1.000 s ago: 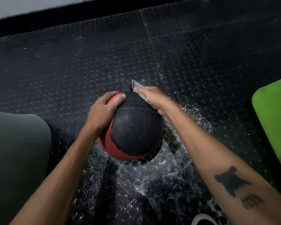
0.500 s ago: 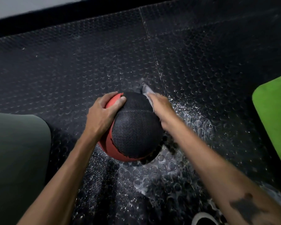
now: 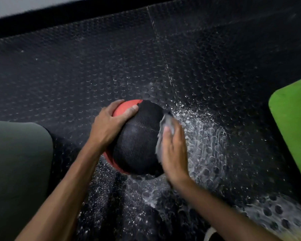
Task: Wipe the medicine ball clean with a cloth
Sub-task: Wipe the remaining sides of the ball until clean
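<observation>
Both hands flank the round red-and-black textured medicine ball (image 3: pixel 137 136) on the studded black rubber floor (image 3: pixel 76 75): left hand (image 3: pixel 108 126) cups its upper-left w/ curled fingers, right hand (image 3: pixel 174 150) presses the crumpled grey cloth (image 3: pixel 162 134) flat vs. its right side.

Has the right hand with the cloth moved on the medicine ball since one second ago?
Yes. The right hand slid the cloth from the medicine ball's far top down its right side, toward the camera, away from the floor seam.

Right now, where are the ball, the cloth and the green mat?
medicine ball (image 3: pixel 137 141), head view, its black textured top.
cloth (image 3: pixel 164 125), head view, grey fold above the fingers.
green mat (image 3: pixel 295 122), head view, its flat top surface.
</observation>
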